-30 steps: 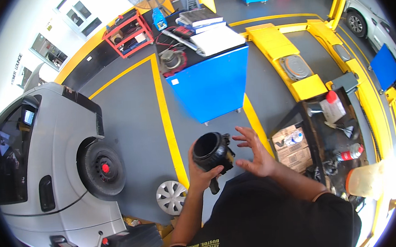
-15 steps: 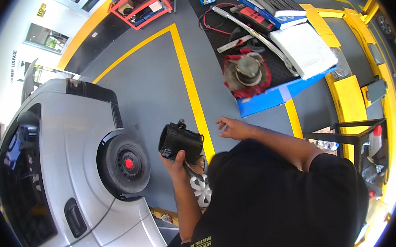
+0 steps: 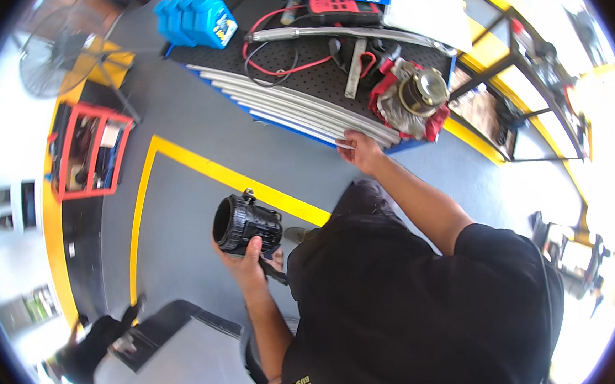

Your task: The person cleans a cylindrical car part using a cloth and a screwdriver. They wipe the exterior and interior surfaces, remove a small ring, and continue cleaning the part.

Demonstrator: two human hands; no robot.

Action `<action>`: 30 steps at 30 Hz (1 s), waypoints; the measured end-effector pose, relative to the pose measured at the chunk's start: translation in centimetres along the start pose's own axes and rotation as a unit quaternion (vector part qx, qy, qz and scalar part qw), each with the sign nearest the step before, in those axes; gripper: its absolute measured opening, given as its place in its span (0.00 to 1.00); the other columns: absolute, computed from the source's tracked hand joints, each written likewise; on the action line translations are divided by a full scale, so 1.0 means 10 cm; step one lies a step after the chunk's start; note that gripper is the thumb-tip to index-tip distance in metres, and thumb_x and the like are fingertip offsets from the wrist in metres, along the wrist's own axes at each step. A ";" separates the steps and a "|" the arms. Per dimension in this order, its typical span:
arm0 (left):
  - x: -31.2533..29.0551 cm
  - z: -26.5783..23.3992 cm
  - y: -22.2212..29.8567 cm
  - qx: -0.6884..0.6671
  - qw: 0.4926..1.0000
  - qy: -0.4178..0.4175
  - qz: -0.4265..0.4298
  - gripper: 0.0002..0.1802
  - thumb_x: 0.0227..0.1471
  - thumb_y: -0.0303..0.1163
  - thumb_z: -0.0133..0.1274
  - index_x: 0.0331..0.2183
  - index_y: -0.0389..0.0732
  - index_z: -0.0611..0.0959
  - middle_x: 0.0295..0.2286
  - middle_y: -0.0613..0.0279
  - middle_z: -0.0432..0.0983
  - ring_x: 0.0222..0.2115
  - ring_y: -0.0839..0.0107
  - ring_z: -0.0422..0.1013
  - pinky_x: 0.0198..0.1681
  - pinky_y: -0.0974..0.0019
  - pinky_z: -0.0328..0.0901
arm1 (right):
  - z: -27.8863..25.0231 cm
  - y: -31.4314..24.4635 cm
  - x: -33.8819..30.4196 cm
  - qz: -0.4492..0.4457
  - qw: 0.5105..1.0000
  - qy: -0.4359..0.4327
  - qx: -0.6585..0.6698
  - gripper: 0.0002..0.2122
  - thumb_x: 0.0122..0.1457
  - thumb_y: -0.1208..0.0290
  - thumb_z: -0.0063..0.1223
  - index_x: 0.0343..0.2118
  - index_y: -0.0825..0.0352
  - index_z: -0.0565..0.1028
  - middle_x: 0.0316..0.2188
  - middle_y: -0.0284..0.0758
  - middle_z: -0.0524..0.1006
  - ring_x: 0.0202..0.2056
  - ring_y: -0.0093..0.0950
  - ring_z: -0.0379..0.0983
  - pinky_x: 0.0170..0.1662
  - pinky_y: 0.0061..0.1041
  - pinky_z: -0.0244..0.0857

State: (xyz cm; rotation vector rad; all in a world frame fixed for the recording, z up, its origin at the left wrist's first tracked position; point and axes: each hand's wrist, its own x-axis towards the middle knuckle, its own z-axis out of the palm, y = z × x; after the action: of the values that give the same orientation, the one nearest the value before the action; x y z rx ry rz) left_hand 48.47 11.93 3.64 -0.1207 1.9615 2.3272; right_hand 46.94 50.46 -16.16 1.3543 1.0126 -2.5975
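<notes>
Right hand (image 3: 362, 154) is now reaching the silver drawer edges (image 3: 295, 111), upper centre — fingers curling, can't tell if they're gripping. Left hand (image 3: 245, 269) is holding the black housing (image 3: 258, 225), centre-left — could be slipping if that one-handed grip's loosening.

In our left hand (image 3: 244, 266) we have a black cylindrical housing (image 3: 260, 224) (its round mouth open leftward), tilted.

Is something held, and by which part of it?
The left hand holds a black tube by its round body. The right hand is at the cart; whether it grips is unclear.
</notes>
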 end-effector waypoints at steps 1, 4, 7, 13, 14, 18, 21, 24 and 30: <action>0.18 -0.19 0.11 0.015 0.999 -0.036 -0.010 0.51 0.49 0.20 0.70 0.70 0.36 0.63 0.58 0.50 0.73 0.54 0.62 0.75 0.61 0.59 0.73 | 0.04 0.03 -0.01 0.007 0.995 0.051 0.090 0.10 0.68 0.69 0.58 0.49 0.62 0.76 0.47 0.40 0.84 0.44 0.33 0.81 0.45 0.34 0.77; 0.64 -0.56 0.40 0.032 0.994 -0.097 -0.023 0.53 0.48 0.20 0.71 0.70 0.37 0.62 0.58 0.50 0.73 0.55 0.62 0.75 0.62 0.58 0.73 | 0.14 0.06 -0.03 -0.079 0.965 0.067 0.239 0.10 0.67 0.71 0.57 0.49 0.64 0.75 0.48 0.41 0.83 0.47 0.37 0.81 0.45 0.35 0.77; 0.99 -0.72 0.60 0.039 0.987 -0.157 -0.025 0.53 0.48 0.20 0.72 0.70 0.38 0.61 0.58 0.51 0.73 0.56 0.62 0.75 0.62 0.58 0.73 | 0.21 0.11 0.02 -0.109 0.950 0.116 0.267 0.11 0.66 0.74 0.55 0.50 0.67 0.74 0.47 0.41 0.83 0.47 0.40 0.82 0.44 0.34 0.77; 1.26 -0.70 0.67 0.031 0.983 -0.172 -0.062 0.53 0.49 0.22 0.73 0.70 0.39 0.62 0.57 0.52 0.73 0.54 0.64 0.75 0.61 0.58 0.73 | 0.10 0.17 0.25 -0.082 0.901 0.156 0.395 0.12 0.66 0.75 0.52 0.51 0.68 0.69 0.39 0.41 0.79 0.46 0.41 0.83 0.39 0.34 0.78; 1.27 -0.71 0.68 0.036 0.983 -0.162 -0.078 0.53 0.49 0.22 0.73 0.70 0.39 0.62 0.57 0.52 0.73 0.54 0.64 0.75 0.61 0.58 0.73 | 0.06 0.19 0.28 -0.113 0.883 0.171 0.421 0.13 0.66 0.75 0.52 0.51 0.68 0.68 0.37 0.41 0.78 0.46 0.42 0.83 0.39 0.34 0.78; 1.31 -0.82 0.68 0.036 0.973 -0.224 -0.036 0.52 0.49 0.22 0.72 0.70 0.39 0.63 0.56 0.52 0.74 0.55 0.63 0.76 0.59 0.59 0.75 | -0.08 0.38 0.29 -0.127 0.887 0.153 0.418 0.04 0.64 0.74 0.52 0.40 0.65 0.71 0.34 0.36 0.76 0.38 0.37 0.78 0.36 0.29 0.73; 1.37 -0.95 0.62 0.044 0.973 -0.223 -0.050 0.51 0.48 0.21 0.71 0.69 0.39 0.64 0.55 0.52 0.75 0.54 0.63 0.76 0.59 0.59 0.75 | -0.09 0.68 0.17 -0.140 0.904 0.139 0.379 0.04 0.63 0.70 0.54 0.37 0.61 0.73 0.34 0.34 0.77 0.35 0.33 0.76 0.35 0.27 0.72; 1.44 -1.06 0.53 0.045 0.970 -0.222 -0.089 0.50 0.49 0.21 0.71 0.69 0.39 0.65 0.55 0.53 0.75 0.54 0.64 0.76 0.61 0.59 0.73 | -0.01 1.09 -0.12 -0.108 0.927 0.157 0.321 0.08 0.65 0.64 0.54 0.43 0.60 0.75 0.35 0.35 0.78 0.36 0.34 0.77 0.34 0.26 0.73; 1.64 -1.11 0.25 0.044 0.958 -0.251 -0.132 0.48 0.50 0.22 0.72 0.67 0.38 0.66 0.54 0.56 0.75 0.52 0.66 0.76 0.61 0.59 0.72 | 0.28 2.00 -0.91 0.000 0.951 0.200 0.234 0.15 0.66 0.57 0.54 0.47 0.62 0.76 0.45 0.38 0.82 0.39 0.33 0.81 0.36 0.27 0.74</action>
State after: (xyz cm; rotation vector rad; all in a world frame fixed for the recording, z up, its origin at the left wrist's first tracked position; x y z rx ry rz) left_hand 31.87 0.95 2.21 0.1887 1.6705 1.8664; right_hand 56.96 30.82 -18.82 2.0454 0.4118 -2.7318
